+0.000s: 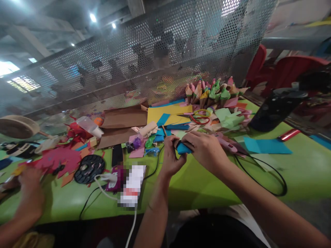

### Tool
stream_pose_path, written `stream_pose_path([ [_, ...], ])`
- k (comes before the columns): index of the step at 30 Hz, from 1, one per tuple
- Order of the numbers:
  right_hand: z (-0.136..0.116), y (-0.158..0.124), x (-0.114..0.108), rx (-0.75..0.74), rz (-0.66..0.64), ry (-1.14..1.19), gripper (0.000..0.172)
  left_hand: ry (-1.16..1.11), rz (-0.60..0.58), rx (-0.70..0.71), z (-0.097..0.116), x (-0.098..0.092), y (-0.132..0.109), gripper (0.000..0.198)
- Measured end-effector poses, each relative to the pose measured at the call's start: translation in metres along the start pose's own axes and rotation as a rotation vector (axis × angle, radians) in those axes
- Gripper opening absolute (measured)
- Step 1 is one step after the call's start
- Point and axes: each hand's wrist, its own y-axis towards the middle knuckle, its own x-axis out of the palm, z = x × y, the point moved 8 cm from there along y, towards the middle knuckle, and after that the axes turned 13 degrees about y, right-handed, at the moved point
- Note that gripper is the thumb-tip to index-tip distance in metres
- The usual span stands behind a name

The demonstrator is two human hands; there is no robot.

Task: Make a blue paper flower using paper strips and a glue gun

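Observation:
Between my two hands, just above the green table, is a small piece of folded blue paper [183,148]. My left hand [171,155] is closed round its left side, thumb below and fingers at the top edge. From the right, my right hand [204,146] grips the same paper with bent fingers, the hand's back hiding part of it. Close beyond the hands lie blue paper strips [178,127] and scraps. A pink glue gun [227,144] rests right of my right hand, its black cord looping over the table.
A co-worker's hand [31,186] is at the far left, near red paper [58,156]. A phone [133,186] on a white cable lies left of my arms. Paper cones [214,91] stand at the back. A black tumbler [276,108] and blue sheet [267,145] are at right.

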Motion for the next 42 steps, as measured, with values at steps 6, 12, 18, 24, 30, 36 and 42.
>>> stream_pose_path([
  [6, -0.0033, -0.0016, 0.0007, -0.061, -0.010, 0.012, 0.019, 0.000, 0.005, 0.014, 0.0000, -0.0001, 0.0001, 0.049],
  [12, -0.0084, -0.0033, -0.0034, -0.128, 0.038, -0.036, 0.023, 0.005, 0.008, 0.029, 0.0007, 0.0003, 0.0006, 0.048],
  [18, -0.0070, -0.0032, -0.0056, -0.124, 0.082, -0.046, 0.022, 0.008, -0.005, 0.022, 0.0014, 0.0016, 0.0011, 0.045],
  [24, -0.0044, -0.0019, -0.0054, -0.098, 0.103, -0.046, 0.019, -0.003, 0.000, 0.026, 0.0026, 0.0008, 0.0010, 0.043],
  [30, -0.0040, -0.0003, -0.0049, -0.102, 0.083, -0.024, 0.017, -0.012, -0.015, -0.004, 0.0019, 0.0015, 0.0019, 0.043],
  [36, -0.0011, 0.0020, -0.0029, -0.100, 0.025, -0.010, 0.020, -0.018, -0.026, 0.004, 0.0041, 0.0015, 0.0027, 0.042],
  [42, 0.0003, 0.0035, -0.0020, -0.070, -0.005, -0.026, 0.018, -0.050, -0.038, 0.000, 0.0034, 0.0029, 0.0017, 0.041],
])
